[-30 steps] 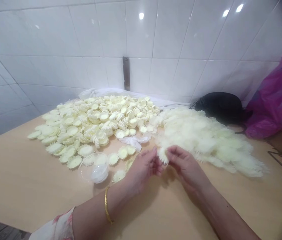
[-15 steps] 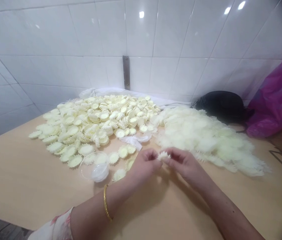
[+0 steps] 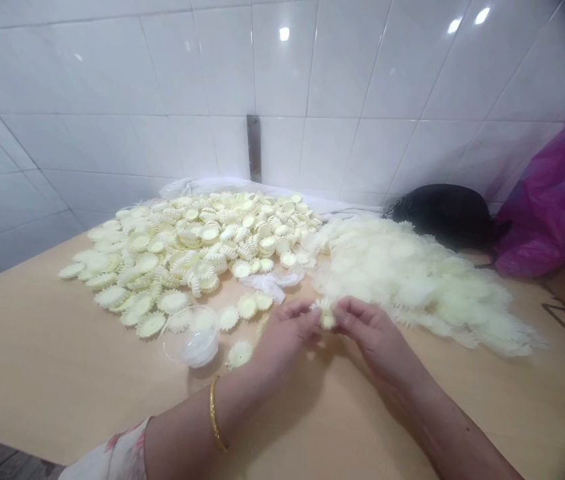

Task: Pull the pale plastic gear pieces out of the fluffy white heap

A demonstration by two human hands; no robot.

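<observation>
Cream toothed disc (image 3: 325,315) right there in the middle of the action, pinched between the fingertips of both hands and held just above the tabletop! The left hand (image 3: 287,333) and right hand (image 3: 373,337) close in from either side, curled rather than spread, with neither clearly nearer. The piece looks round, so there's no clear long axis to call, and the fingers hide its exact tilt. A gold bangle (image 3: 215,413) circles the left wrist, toward the flowered sleeve (image 3: 112,457). Nothing stands between the hands and that disc. Just left of it, a loose toothed disc (image 3: 239,355) lies on the wooden tabletop (image 3: 62,360), with a clear plastic tub (image 3: 192,339) beyond. Immediately behind and to the right, a fluffy heap of frilly pieces (image 3: 412,287) spreads out. Farther left rises a big pile of toothed discs (image 3: 187,247), and far behind it all, a black bag (image 3: 442,213) and a magenta plastic bag (image 3: 555,200) sit against the white tiled wall (image 3: 282,67).
</observation>
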